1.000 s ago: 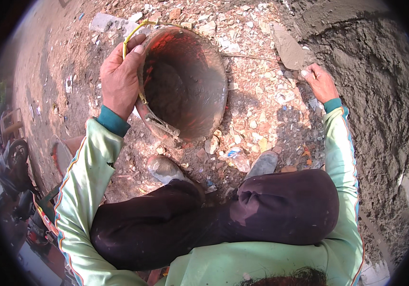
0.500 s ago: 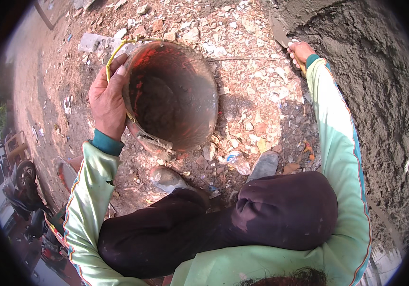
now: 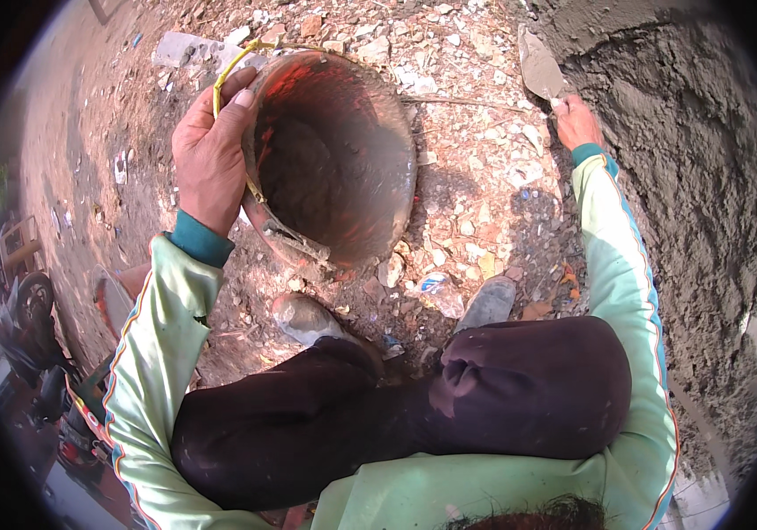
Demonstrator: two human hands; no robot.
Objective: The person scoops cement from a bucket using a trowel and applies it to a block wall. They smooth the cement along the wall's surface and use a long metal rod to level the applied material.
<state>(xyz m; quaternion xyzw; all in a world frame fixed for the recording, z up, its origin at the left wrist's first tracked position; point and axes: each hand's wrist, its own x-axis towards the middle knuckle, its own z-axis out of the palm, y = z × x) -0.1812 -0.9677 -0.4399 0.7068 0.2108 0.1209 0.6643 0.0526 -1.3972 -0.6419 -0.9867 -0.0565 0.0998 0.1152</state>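
Observation:
A reddish, mortar-smeared bucket (image 3: 392,163) tilts with its mouth toward me, left of the middle. Grey wet mortar (image 3: 295,168) lies inside it. My left hand (image 3: 209,155) is closed on the bucket's left rim, thumb near the edge, with the yellow handle (image 3: 239,64) running under the fingers. To the far right, my right hand (image 3: 578,124) is closed round a trowel (image 3: 540,69). Its grey, pointed blade faces up and reaches away from me, beside the edge of a mortar heap (image 3: 688,168). The trowel's grip is hidden by the hand.
Broken stone and rubble (image 3: 476,194) cover the ground between bucket and heap. My two shoes (image 3: 489,303) stand just nearer than the bucket. A pale flat slab (image 3: 189,51) lies beyond my left hand. Another bucket (image 3: 118,296) and a motorbike (image 3: 38,327) are at the left.
The trowel has turned so that its blade shows broad side up, and my right hand has shifted slightly right and nearer. The bucket and my left hand sit slightly farther up and right in view.

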